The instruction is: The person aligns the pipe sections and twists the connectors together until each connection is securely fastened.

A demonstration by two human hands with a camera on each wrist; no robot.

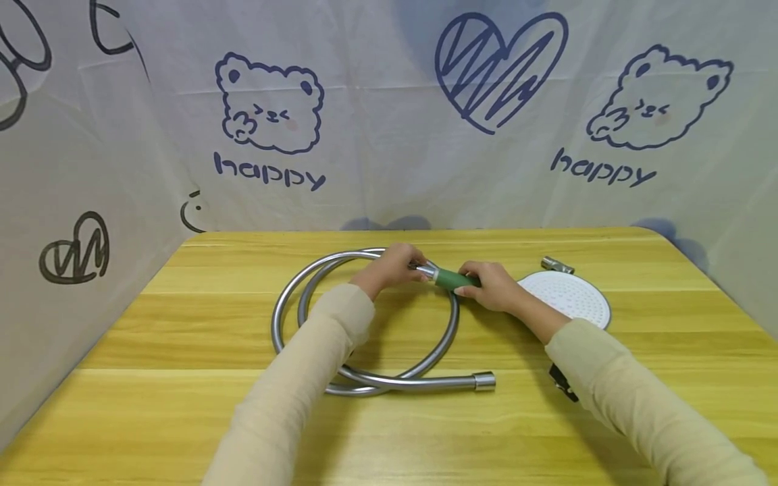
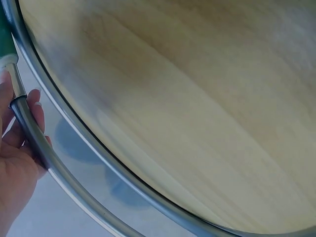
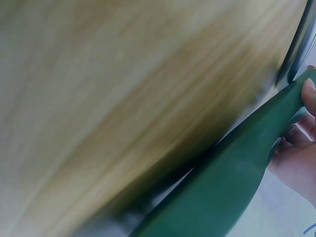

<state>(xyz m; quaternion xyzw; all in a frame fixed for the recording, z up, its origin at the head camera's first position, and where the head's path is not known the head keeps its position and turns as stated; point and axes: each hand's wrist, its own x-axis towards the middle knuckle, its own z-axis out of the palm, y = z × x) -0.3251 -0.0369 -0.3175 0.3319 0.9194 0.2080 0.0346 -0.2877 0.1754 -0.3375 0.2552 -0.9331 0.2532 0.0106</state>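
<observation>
A hand shower head has a green handle (image 1: pixel 451 279) and a round white spray face (image 1: pixel 568 297), partly hidden behind the right forearm. My right hand (image 1: pixel 494 289) grips the green handle, thumb on the near side. A silver shower hose (image 1: pixel 286 297) lies in loops on the table. With its fingers, my left hand (image 1: pixel 395 264) holds the hose's metal end fitting (image 2: pixel 18 89) right at the end of the handle. In the left wrist view, that fitting meets the pale ring at the handle's tip. The hose's other end, a chrome nut (image 1: pixel 484 381), lies nearer the front.
Behind the spray face lies a small metal fitting (image 1: pixel 557 265). A black object (image 1: pixel 564 383) shows beside the right sleeve. The wooden table (image 1: pixel 152 418) is bordered by white cloth walls (image 1: pixel 377 148) with drawn bears and hearts.
</observation>
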